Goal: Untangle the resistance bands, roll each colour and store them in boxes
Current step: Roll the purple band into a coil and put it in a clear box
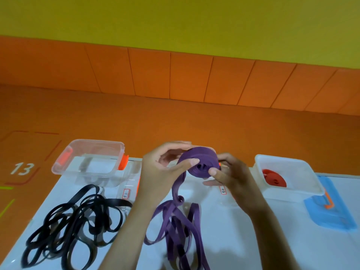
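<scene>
A roll of purple band [202, 159] is held up over the white table [233, 230]. My left hand [161, 168] grips its left side, thumb pressed on the face of the coil. My right hand [228, 176] pinches its right lower edge. A purple tail hangs from the roll down to a loose heap of purple bands [175, 227] on the table. A tangle of black bands [76, 221] lies at the left. A rolled red band [273, 179] sits inside the clear box [303, 170] at the right.
An empty clear box with orange clips [64, 168] stands at the back left. Another clear box [131, 184] is partly hidden behind my left hand. A blue lid [335, 217] lies at the right edge. Orange floor and wall padding lie beyond the table.
</scene>
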`<state>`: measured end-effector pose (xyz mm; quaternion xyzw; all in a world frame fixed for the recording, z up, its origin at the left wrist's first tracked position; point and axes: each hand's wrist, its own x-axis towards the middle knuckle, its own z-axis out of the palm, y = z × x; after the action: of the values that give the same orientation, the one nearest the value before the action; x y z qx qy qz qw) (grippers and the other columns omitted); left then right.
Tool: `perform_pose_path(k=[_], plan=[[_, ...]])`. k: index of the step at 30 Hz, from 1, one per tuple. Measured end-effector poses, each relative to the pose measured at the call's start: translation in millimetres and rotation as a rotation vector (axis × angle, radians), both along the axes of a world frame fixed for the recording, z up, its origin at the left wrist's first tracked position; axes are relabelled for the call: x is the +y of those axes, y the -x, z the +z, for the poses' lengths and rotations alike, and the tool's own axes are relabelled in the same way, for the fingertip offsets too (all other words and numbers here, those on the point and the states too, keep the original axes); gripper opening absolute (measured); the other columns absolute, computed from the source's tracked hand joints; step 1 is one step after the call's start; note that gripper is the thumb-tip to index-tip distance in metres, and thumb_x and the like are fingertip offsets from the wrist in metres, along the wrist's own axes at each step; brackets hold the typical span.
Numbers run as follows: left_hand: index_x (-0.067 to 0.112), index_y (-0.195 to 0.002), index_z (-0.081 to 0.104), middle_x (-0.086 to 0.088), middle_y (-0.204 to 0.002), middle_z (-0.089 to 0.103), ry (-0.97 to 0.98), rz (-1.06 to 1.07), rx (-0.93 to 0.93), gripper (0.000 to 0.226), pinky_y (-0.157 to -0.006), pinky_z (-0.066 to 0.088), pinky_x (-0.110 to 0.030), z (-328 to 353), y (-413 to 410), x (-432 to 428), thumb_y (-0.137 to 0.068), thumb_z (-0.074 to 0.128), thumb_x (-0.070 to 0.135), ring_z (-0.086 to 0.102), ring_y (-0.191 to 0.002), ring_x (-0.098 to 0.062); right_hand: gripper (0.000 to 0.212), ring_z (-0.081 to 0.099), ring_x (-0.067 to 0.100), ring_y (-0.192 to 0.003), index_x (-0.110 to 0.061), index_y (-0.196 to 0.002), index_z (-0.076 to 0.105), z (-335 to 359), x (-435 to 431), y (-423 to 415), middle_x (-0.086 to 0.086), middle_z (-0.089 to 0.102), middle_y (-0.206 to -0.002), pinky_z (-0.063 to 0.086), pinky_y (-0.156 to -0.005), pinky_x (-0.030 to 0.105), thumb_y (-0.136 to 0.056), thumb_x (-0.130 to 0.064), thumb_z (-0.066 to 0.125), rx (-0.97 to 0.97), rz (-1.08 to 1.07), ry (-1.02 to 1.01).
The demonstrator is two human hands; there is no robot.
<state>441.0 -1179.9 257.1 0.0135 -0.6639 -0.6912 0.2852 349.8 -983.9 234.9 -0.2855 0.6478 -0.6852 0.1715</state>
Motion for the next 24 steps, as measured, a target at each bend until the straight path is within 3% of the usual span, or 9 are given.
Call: perform_pose_path(k=[3,9,12,18,24], plan=[[0.028,-0.098,0.082,0.005,-0.106,0.082,-0.034,-0.009,-0.028,0.024,-0.085,0.056,-0.016,-3,1,3,-0.076,0.093,0.025,0.076,-0.101,-0.011,0.038,0.074,0.038,-0.108,-0.003,-0.118,0.066,-11,0,-6,0.016,0.072,-0.116,0.064,-0.087,0.049,-0.094,-0.031,0.077,-0.063,-0.011,0.066],[0.042,-0.118,0.079,0.016,-0.113,0.076,0.02,-0.055,-0.075,0.038,-0.089,0.053,-0.016,5,3,-3,-0.086,0.088,0.024,0.071,-0.107,-0.004,0.041,0.07,0.042,-0.115,-0.002,-0.118,0.066,-6,-12,-6,0.024,0.068,-0.124,0.062,-0.09,0.05,-0.095,-0.033,0.077,-0.097,-0.08,0.222],[0.038,-0.117,0.08,0.015,-0.112,0.077,0.073,-0.047,-0.014,0.035,-0.088,0.054,-0.017,25,14,-8,-0.086,0.087,0.025,0.071,-0.107,-0.005,0.044,0.068,0.043,-0.119,-0.004,-0.117,0.064,6,-20,-4,0.021,0.07,-0.123,0.062,-0.091,0.049,-0.091,-0.035,0.081,-0.119,-0.079,0.27],[0.026,-0.115,0.08,0.007,-0.116,0.08,-0.035,-0.04,0.062,0.034,-0.092,0.057,-0.019,41,30,-2,-0.086,0.086,0.009,0.075,-0.112,-0.012,0.042,0.073,0.033,-0.114,-0.016,-0.11,0.07,37,-29,1,0.015,0.073,-0.122,0.062,-0.09,0.038,-0.081,-0.04,0.089,-0.168,-0.09,0.338],[0.027,-0.119,0.081,0.001,-0.12,0.077,-0.074,-0.076,0.168,0.034,-0.097,0.056,-0.026,58,34,-2,-0.09,0.083,0.011,0.073,-0.115,-0.017,0.045,0.072,0.033,-0.117,-0.01,-0.117,0.067,54,-39,4,0.017,0.07,-0.126,0.061,-0.092,0.036,-0.082,-0.03,0.089,-0.18,-0.02,0.457]])
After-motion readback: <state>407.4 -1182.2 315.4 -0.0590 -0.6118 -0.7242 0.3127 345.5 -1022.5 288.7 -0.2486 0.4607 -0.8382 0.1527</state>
